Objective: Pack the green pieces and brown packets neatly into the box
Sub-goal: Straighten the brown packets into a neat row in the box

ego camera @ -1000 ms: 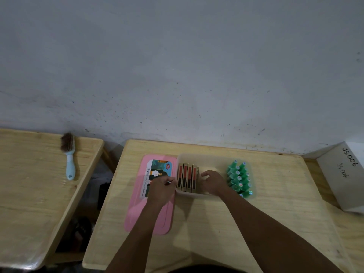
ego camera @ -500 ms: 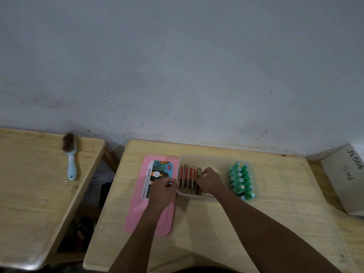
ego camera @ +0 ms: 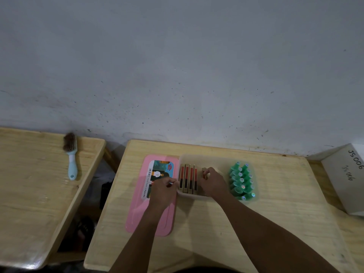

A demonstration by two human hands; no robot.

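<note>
Right hand [ego camera: 213, 183] shifted rightward pinching a brown packet [ego camera: 203, 171], left hand [ego camera: 163, 191] gripping box [ego camera: 197, 157] rim, green pieces [ego camera: 241, 180] alongside

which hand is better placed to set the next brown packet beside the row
Right. The right hand is in the box, holding a packet beside the row; the left hand holds the box's left rim.

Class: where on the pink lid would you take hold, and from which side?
Probably the left long edge of the pink lid, from the left. It lies flat, so only the rim gives a pinch; that edge is bare, while the left hand is over its right side, next to the box.
</note>
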